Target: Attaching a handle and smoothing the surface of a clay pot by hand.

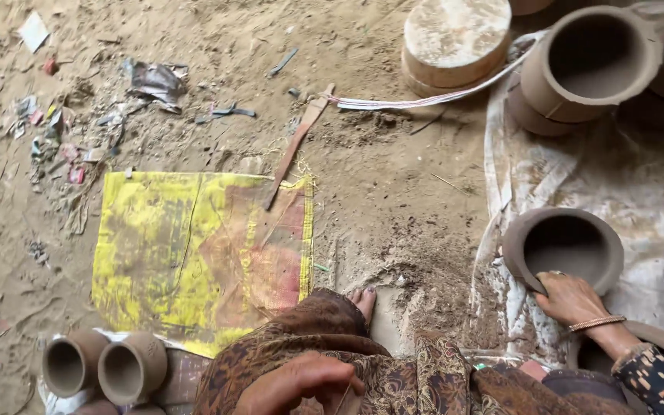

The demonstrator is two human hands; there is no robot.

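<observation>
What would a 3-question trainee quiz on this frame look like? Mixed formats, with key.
1. True or false: the right hand grips the rim of a clay pot that lies on the pale sheet.
2. Multiple choice: what lies flat on the dirt floor ahead of the person's bare foot? A) a blue bucket B) a yellow woven sack C) a metal tray
3. Fill in: the left hand rests on the person's patterned ____, holding nothing.

Key: 1 true. 2 B. 3 garment; the two small clay pots beside that hand are untouched.
</observation>
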